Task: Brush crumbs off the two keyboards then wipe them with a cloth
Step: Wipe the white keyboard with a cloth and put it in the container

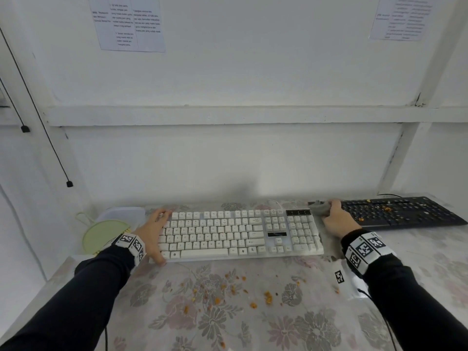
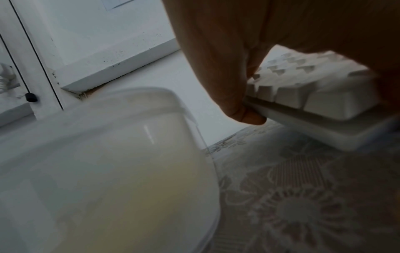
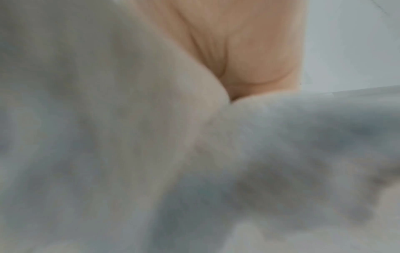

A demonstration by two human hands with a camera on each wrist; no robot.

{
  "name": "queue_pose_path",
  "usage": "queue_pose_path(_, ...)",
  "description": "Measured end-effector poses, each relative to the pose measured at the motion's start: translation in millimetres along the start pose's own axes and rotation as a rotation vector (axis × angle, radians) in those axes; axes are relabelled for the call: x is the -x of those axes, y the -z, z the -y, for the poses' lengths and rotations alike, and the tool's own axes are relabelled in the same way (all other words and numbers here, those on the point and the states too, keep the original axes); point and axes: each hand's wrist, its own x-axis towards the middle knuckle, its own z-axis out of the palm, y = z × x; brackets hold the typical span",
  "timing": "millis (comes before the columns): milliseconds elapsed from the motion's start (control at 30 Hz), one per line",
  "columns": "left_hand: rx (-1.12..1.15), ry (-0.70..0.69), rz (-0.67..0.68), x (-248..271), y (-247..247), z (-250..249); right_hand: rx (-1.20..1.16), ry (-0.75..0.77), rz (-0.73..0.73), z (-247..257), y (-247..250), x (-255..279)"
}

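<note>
Crumbs lie scattered on the near tablecloth. The white keyboard appears clear, with the left hand clasping its left end and the right hand clutching the grey cloth beside it. The black keyboard, farther right, carries crumbs: brushing and wiping outstanding there.

In the right wrist view nearly everything is covered by the blurred grey cloth; only part of the right hand is seen above it. The left end of the white keyboard is hidden under the left hand. The pale green object (a loop handle is seen on it) is partly hidden by the left arm and cannot be identified. The text on the printed sheets is too small to be read.
</note>
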Motion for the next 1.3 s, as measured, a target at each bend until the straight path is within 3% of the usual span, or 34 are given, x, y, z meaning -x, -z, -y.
queue_pose_path(233,0.020,0.009,0.000,3,1,-2,-0.273,0.070,-0.013,1,-19,-4)
queue_pose_path(500,0.002,0.023,0.009,4,3,-5,-0.222,0.132,-0.078,4,-17,-9)
queue_pose_path(800,-0.025,0.022,0.014,5,5,-7,-0.116,0.102,0.027,6,-40,-12)
queue_pose_path(967,-0.036,0.026,0.016,7,6,-10,0.026,0.073,-0.007,-2,-40,-20)
queue_pose_path(1133,-0.038,0.032,0.016,7,6,-11,0.027,0.144,-0.124,-14,-32,-20)
queue_pose_path(1300,-0.033,0.022,0.014,7,7,-11,0.109,0.161,-0.043,-11,-36,-10)
